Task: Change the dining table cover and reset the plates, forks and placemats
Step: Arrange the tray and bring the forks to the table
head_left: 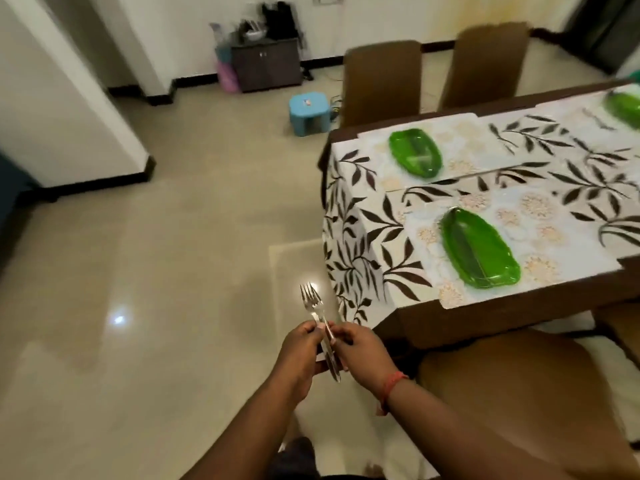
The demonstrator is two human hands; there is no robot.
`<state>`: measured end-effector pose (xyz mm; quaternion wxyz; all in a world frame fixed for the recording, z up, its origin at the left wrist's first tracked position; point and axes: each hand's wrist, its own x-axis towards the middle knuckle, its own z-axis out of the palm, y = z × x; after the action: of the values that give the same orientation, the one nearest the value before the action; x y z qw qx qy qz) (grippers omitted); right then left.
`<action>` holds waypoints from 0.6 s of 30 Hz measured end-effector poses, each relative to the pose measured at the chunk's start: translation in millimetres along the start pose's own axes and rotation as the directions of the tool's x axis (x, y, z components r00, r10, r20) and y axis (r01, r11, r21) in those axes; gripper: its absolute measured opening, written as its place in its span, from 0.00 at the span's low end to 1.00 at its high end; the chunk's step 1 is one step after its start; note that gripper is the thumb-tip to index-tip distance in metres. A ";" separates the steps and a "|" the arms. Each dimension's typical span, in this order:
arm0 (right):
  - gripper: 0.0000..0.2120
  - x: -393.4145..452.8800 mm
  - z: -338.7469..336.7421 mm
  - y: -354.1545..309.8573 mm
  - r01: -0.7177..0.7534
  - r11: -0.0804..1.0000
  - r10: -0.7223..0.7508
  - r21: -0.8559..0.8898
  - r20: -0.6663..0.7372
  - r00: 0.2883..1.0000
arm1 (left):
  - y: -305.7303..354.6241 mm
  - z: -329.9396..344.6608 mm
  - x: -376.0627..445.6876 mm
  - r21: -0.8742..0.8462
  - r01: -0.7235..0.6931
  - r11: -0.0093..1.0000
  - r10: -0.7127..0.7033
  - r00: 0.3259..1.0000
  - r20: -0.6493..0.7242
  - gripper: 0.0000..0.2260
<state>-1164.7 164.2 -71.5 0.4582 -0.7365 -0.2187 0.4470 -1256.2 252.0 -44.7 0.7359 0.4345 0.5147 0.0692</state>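
**Forks in both hands beside the laid table**

The left hand [299, 355] and right hand [360, 353] together hold a bunch of forks [320, 322], tines up, over the tiled floor [156, 271]. To the right stands the dining table [485, 317] under a leaf-print table cover [363, 237]. Floral placemats [540, 216] lie on it, each bearing a green leaf-shaped plate [479, 247]; another plate [415, 152] lies farther off. Brown chairs [381, 81] stand behind the table.
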 end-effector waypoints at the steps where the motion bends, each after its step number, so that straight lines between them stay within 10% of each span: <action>1: 0.14 11.8 -10.1 0.5 -0.023 0.999 0.025 0.034 -0.060 0.998 | 12.2 9.3 17.1 0.021 0.009 1.000 -0.010 0.999 0.045 0.11; 10: 0.11 31.6 -105.6 0.4 -0.038 0.916 0.277 0.401 -0.560 0.780 | 91.1 92.0 94.8 0.218 0.086 0.972 -0.157 0.930 0.333 0.09; 18: 0.08 54.7 -250.3 22.7 -0.080 0.943 0.304 0.323 -0.740 0.600 | 111.5 131.1 141.1 0.179 0.126 0.976 -0.178 0.932 0.316 0.10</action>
<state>-924.1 73.2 -71.2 0.5471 -0.8103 0.1428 0.1542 -1045.5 323.3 -51.8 0.7784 0.4549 0.4203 -0.1022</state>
